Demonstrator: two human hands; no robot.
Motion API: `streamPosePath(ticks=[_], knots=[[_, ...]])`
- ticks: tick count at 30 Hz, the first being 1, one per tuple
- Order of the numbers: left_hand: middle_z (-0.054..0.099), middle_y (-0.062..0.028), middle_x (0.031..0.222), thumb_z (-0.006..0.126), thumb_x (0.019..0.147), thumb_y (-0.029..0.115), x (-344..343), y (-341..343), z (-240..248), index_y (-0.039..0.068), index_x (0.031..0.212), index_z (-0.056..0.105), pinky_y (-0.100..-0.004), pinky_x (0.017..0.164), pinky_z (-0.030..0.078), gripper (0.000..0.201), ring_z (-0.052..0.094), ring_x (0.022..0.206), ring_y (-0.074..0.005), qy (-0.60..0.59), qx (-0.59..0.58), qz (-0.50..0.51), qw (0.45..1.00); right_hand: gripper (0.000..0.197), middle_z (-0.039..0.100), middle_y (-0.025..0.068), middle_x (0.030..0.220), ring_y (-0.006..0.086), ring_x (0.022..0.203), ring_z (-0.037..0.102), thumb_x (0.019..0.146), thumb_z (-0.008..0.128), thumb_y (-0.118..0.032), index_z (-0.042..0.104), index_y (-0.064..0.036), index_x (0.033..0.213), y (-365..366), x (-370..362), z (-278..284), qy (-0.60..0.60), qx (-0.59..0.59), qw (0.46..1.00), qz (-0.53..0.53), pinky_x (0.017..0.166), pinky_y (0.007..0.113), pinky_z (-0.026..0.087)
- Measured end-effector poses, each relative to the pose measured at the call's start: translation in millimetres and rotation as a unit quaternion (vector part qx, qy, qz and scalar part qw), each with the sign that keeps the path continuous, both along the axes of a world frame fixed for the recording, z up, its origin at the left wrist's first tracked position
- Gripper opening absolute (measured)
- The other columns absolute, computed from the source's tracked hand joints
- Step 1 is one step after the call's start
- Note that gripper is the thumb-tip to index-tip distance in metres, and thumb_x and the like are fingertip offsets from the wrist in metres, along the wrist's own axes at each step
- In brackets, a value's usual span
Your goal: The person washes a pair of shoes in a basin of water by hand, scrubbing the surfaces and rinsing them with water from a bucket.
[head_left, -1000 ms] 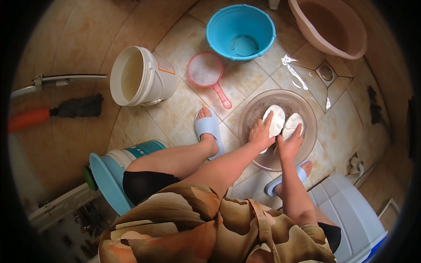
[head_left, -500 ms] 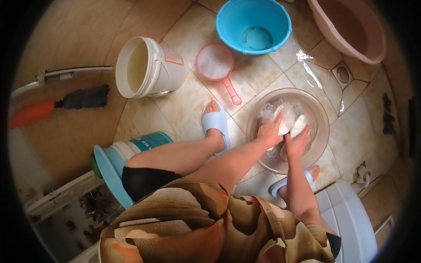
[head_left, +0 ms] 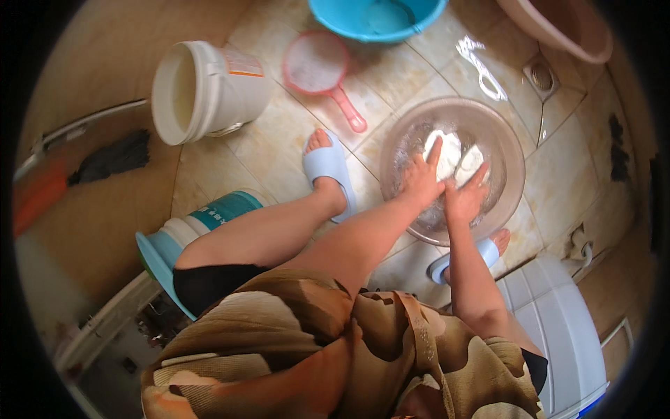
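A round grey-brown basin (head_left: pixel 513 202) of water stands on the tiles in front of me, and both my hands are inside it. My left hand (head_left: pixel 421 180) grips a wet white piece (head_left: pixel 444 155) from its left side, its index finger stretched along the top. On the right, my right hand (head_left: pixel 464 199) holds a second white lobe (head_left: pixel 470 162), with the fingers pointing away from me. My thumbs come close together between them. Whether the white parts are one thing or a pair, and their exact kind, I cannot tell. Their near ends are hidden by my hands.
A pink dipper (head_left: pixel 317 64) with suds lies left of the basin, beside a white bucket (head_left: pixel 234 91) of cloudy liquid. Beyond are a blue basin (head_left: pixel 419 28) and a pink tub (head_left: pixel 590 49). A floor drain (head_left: pixel 541 75) is at the right. My slippered feet (head_left: pixel 326 166) flank the basin.
The view has shifted, so the floor things sit higher in the picture. My hands remain in the basin, and the white parts show more flatly, with less foam around them.
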State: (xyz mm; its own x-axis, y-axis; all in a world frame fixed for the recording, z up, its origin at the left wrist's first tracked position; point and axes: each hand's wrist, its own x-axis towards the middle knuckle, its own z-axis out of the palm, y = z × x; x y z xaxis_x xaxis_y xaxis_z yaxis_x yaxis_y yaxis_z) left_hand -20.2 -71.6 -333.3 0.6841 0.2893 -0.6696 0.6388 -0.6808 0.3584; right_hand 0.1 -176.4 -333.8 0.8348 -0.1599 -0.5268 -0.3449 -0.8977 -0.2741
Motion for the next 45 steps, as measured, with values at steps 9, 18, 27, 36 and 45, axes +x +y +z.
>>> streamPosePath(ticks=[9,18,27,36,45], knots=[[0.042,-0.0247,0.126,0.073,0.075,0.032,19.0,9.9,-2.7,0.028,0.149,0.011,-0.0475,0.091,0.046,0.096,0.050,0.114,-0.0391,0.008,0.017,-0.008,1.000,0.101,0.038,0.0343,0.130,0.0457,0.112,0.051,0.069,0.074,-0.035,0.016,-0.0177,0.150,-2.1,15.5,-12.8,0.018,-0.002,1.000,0.010,0.093,0.046,0.046],[0.043,-0.0211,0.117,0.075,0.070,0.033,-13.1,10.5,38.7,0.025,0.150,0.009,-0.0460,0.094,0.042,0.104,0.047,0.111,-0.0386,-0.139,-0.029,0.037,0.989,0.094,0.038,0.0255,0.141,0.0411,0.129,0.037,0.068,0.073,-0.028,0.026,-0.0025,0.145,-13.8,-2.7,22.1,-0.199,0.163,0.966,0.036,0.108,0.043,0.031],[0.037,-0.0264,0.131,0.073,0.076,0.029,-5.2,0.3,-10.1,0.024,0.151,0.007,-0.0459,0.096,0.044,0.099,0.046,0.120,-0.0400,-0.006,-0.041,0.063,0.997,0.098,0.042,0.0292,0.127,0.0446,0.109,0.051,0.072,0.074,-0.033,0.015,-0.0196,0.149,2.2,3.8,-13.4,-0.015,-0.009,0.999,0.051,0.090,0.050,0.044],[0.042,-0.0208,0.119,0.074,0.071,0.028,7.0,11.5,8.2,0.024,0.149,0.016,-0.0432,0.094,0.045,0.097,0.049,0.113,-0.0373,-0.018,-0.020,0.040,0.999,0.100,0.044,0.0317,0.124,0.0469,0.110,0.051,0.069,0.074,-0.036,0.018,-0.0134,0.148,-8.9,12.4,-24.0,-0.060,0.022,0.995,0.079,0.091,0.048,0.045],[0.042,-0.0204,0.121,0.072,0.074,0.032,-11.9,8.7,61.2,0.027,0.150,0.007,-0.0462,0.094,0.044,0.101,0.049,0.112,-0.0384,-0.104,-0.031,0.058,0.992,0.092,0.047,0.0291,0.125,0.0428,0.115,0.046,0.067,0.073,-0.026,0.029,-0.0042,0.144,-20.4,-8.7,19.3,-0.244,0.136,0.958,0.067,0.100,0.047,0.037]])
